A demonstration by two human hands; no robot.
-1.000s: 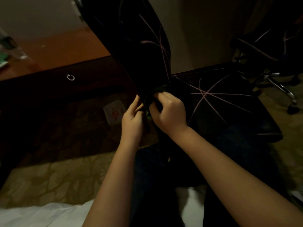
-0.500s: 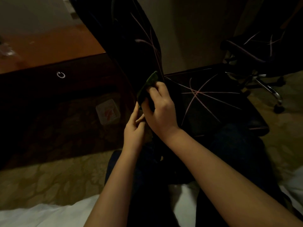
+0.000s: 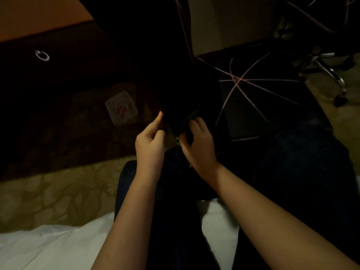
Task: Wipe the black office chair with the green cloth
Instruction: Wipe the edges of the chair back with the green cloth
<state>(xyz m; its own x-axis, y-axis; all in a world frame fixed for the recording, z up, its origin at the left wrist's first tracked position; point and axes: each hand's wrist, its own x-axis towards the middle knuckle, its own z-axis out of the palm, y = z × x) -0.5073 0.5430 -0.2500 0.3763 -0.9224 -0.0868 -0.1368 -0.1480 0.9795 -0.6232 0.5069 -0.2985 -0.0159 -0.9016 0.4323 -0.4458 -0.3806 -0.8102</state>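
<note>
Head view, looking down past both forearms. The black office chair (image 3: pixel 259 98) stands close before my knees, its dark backrest rising at centre and its seat, crossed by thin pink lines, to the right. My right hand (image 3: pixel 196 145) has its fingers curled round the green cloth (image 3: pixel 193 114). The cloth shows only as dim slivers above the knuckles and under the thumb, pressed into the fold where backrest meets seat. My left hand (image 3: pixel 150 141) lies just beside it at the backrest's lower edge, fingers curled and one fingertip raised against that edge. Whether it grips the chair, a corner of the cloth, or nothing, I cannot tell in this light. Left of the chair are a desk (image 3: pixel 39 16) with a ring pull (image 3: pixel 42 55) on its dark front and a pale packet (image 3: pixel 121 108) on the patterned carpet (image 3: pixel 48 191). A second chair (image 3: pixel 331 71) stands at far right, and white bedding (image 3: pixel 39 248) fills the lower edge. Risks, as I judge them: the cloth is bunched small, so a stroke may drag bare fingers over the surface rather than fabric. The chair probably rolls or swivels, so an unbraced push may turn it away. On black upholstery in such dim light, missed patches would go unnoticed.
</note>
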